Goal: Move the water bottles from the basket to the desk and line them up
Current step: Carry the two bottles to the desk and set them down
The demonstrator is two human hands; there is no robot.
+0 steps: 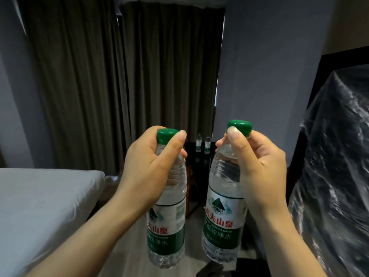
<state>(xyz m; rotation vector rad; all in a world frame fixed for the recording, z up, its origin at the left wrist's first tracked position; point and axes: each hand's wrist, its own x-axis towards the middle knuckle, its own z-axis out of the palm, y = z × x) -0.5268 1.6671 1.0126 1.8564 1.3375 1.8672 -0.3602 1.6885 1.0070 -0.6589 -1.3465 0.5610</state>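
Already two small bottles (202, 144) stand at frame centre, while left hand (151, 166) and right hand (257, 166) each grip another bottle by the neck.

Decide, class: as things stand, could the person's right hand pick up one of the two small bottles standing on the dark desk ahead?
Probably not yet. The right hand is already closed around a bottle's neck, so it has no free grip, and the two desk bottles look well beyond arm's reach.

Four water bottles (223, 206); two hands (147, 168).
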